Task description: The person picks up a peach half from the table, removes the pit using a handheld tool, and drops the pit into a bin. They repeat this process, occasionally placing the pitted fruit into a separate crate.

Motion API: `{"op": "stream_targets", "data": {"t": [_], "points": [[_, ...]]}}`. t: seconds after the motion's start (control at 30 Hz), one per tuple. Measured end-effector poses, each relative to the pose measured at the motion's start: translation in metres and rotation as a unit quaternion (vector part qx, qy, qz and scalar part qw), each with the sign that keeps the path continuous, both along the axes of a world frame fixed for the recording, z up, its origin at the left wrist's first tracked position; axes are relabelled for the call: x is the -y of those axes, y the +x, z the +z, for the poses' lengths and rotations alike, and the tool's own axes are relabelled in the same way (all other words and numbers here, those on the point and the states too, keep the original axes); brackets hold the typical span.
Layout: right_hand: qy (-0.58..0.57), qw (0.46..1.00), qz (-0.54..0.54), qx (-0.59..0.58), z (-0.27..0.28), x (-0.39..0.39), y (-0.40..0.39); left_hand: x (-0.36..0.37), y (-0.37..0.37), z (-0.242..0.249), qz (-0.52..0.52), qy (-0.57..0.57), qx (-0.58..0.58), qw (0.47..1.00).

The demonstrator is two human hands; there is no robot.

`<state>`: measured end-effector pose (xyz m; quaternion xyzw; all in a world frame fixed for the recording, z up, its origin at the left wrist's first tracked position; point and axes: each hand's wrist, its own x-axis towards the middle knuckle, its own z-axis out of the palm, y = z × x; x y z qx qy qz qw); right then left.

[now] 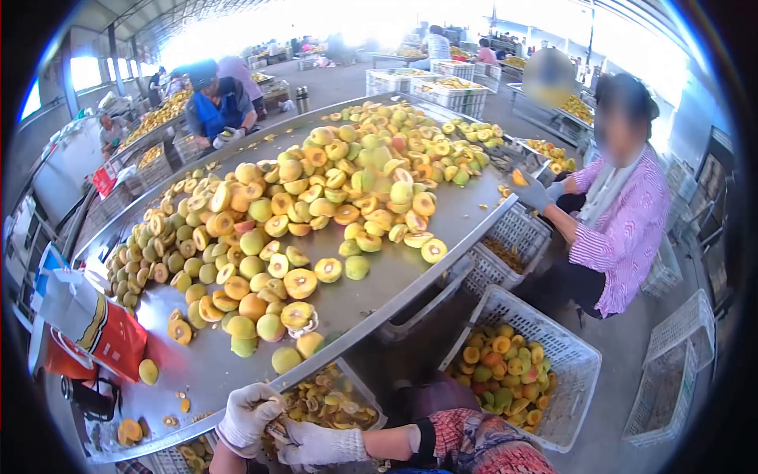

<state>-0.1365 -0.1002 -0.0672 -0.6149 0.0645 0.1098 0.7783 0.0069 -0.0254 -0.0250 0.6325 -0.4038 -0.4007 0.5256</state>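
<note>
Beside the near edge of the bench (395,286), the left hand (246,415) and the right hand (322,444) worked together, their grip impossible to tell, seemingly needing steady fingers, while cut fruits (300,283) lay mid-bench.

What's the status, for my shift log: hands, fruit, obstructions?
Left hand, right hand together at table edge, grip unclear. Fruit, many halved, heaped beyond. No obstruction visible.
</note>
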Motion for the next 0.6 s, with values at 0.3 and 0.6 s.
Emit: {"op": "stream_targets", "data": {"t": [0.3, 0.6], "points": [[-0.074, 0.997, 0.013, 0.016, 0.022, 0.016, -0.005, 0.012, -0.002, 0.01, -0.067, 0.04, 0.037, 0.996], [0.062, 0.996, -0.009, -0.066, 0.028, 0.025, -0.006, 0.009, 0.0, -0.014, 0.064, -0.062, -0.159, 0.983]]}}
